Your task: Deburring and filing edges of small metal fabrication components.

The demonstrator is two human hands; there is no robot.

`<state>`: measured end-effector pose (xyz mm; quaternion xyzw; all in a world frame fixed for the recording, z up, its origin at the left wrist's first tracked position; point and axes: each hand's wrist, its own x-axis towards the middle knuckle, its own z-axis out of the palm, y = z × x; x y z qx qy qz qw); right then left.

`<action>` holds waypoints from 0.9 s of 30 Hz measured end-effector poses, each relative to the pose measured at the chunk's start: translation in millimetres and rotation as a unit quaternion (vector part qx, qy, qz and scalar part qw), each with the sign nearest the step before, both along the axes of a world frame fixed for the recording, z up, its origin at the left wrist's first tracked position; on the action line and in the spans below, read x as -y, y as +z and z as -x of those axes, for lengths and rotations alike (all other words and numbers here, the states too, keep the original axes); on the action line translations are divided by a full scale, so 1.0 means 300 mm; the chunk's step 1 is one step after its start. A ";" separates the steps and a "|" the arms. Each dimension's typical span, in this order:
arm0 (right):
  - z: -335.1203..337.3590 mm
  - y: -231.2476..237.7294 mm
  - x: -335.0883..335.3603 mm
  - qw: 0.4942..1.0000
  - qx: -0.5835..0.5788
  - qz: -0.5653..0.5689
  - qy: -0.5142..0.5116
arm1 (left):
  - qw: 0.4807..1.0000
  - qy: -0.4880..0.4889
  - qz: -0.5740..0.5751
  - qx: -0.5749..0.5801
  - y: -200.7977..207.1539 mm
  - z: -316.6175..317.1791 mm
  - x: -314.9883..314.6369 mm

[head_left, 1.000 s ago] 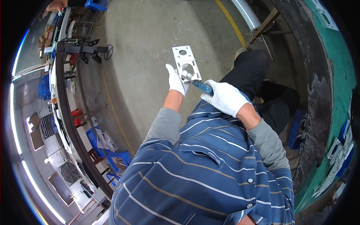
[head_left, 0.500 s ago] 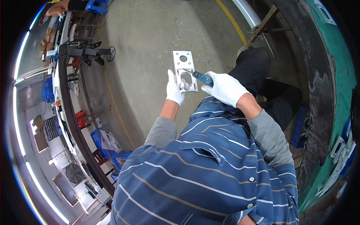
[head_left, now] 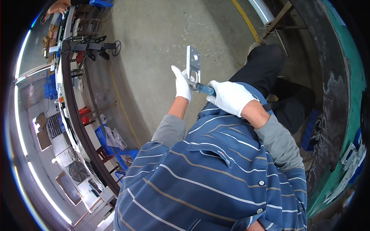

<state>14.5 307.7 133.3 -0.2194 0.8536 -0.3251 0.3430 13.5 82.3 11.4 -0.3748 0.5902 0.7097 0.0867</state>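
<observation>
Above the concrete floor (head_left: 154,34), the gloved left hand (head_left: 182,82) is gripping, fingers clamped, the lower edge of a stiff, probably light, sharp-edged perforated metal plate (head_left: 193,63), while the right hand (head_left: 230,97) is holding, fingers wrapped, a blue-handled tool (head_left: 201,87) against it.
</observation>
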 end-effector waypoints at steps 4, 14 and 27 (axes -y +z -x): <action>0.003 -0.023 0.003 1.000 -0.012 -0.009 -0.009 | 0.997 -0.022 0.077 0.004 0.026 -0.003 -0.031; 0.008 -0.039 0.012 1.000 -0.015 -0.012 -0.010 | 0.989 -0.054 0.139 -0.012 0.026 -0.022 -0.031; 0.017 -0.048 0.018 1.000 0.002 -0.021 -0.001 | 0.973 -0.082 0.212 -0.025 -0.026 -0.036 -0.007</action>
